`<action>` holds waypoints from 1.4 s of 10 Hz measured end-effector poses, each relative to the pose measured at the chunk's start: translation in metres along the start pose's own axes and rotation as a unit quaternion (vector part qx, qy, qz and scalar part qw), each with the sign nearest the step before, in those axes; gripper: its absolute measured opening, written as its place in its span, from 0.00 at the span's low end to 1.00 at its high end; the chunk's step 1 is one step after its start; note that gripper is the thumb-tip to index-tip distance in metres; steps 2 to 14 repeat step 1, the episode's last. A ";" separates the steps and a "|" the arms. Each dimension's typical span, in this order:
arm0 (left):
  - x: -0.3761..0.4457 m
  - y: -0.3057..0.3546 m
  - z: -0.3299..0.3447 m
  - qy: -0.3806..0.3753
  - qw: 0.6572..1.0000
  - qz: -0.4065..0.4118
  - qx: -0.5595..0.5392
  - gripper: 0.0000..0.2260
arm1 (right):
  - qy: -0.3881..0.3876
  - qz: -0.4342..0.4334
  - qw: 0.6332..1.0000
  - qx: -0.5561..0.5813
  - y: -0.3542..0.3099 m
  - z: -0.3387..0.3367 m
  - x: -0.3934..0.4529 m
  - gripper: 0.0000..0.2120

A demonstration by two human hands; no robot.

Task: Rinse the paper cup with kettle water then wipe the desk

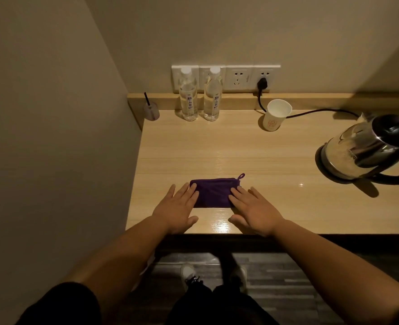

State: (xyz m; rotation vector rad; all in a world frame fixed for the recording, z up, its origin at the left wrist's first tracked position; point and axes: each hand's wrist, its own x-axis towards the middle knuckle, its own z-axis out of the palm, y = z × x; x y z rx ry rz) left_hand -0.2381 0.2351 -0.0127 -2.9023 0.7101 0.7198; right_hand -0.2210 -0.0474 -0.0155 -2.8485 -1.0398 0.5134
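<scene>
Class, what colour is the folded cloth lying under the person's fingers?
Dark purple cloth, seen best in the head view.

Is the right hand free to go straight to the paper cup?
Probably yes: the right hand lies flat and open on the purple cloth, and bare desk separates it from the paper cup.

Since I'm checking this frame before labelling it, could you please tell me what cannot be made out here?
Head view only:
- Kettle: its handle side is cut off by the right edge; the lid hides any water.
- Cup: the viewing angle hides its bottom, so wet or dry is unclear.
- Cloth: both ends lie under the fingers of the left hand and right hand.
- Bottles: label print too small.
- Dark thing, top right: cut off.
</scene>
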 end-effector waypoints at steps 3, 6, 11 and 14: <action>-0.004 0.011 -0.012 0.070 0.996 -0.009 -0.048 0.24 | 0.039 -0.005 0.999 0.032 -0.004 -0.017 0.007 0.24; -0.004 0.011 -0.012 0.070 0.996 -0.009 -0.048 0.24 | 0.039 -0.005 0.999 0.032 -0.004 -0.017 0.007 0.24; -0.004 0.011 -0.012 0.070 0.996 -0.009 -0.048 0.24 | 0.039 -0.005 0.999 0.032 -0.004 -0.017 0.007 0.24; -0.004 0.011 -0.012 0.070 0.996 -0.009 -0.048 0.24 | 0.039 -0.005 0.999 0.032 -0.004 -0.017 0.007 0.24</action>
